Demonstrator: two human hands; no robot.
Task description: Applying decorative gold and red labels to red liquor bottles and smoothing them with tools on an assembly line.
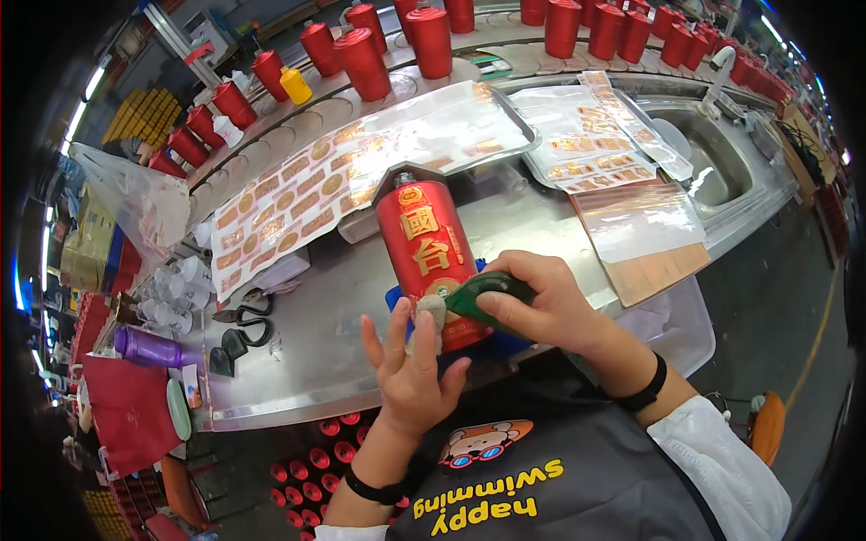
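Observation:
A red cylindrical bottle [424,243] with gold characters lies tilted on a blue support [394,299] on the steel worktable [307,334]. My right hand [537,302] grips a dark green pad-like tool [492,293] and presses it on the bottle's lower front. My left hand [410,365] has its fingers spread, a grey-covered fingertip [431,311] touching the bottle near a round gold label.
Sheets of gold labels [298,194] lie on trays behind the bottle, more label sheets [595,135] at the right. Many red bottles [361,59] stand on a curved conveyor at the back. Scissors [244,316] and a purple bottle [149,347] lie at left. A sink [713,162] is at right.

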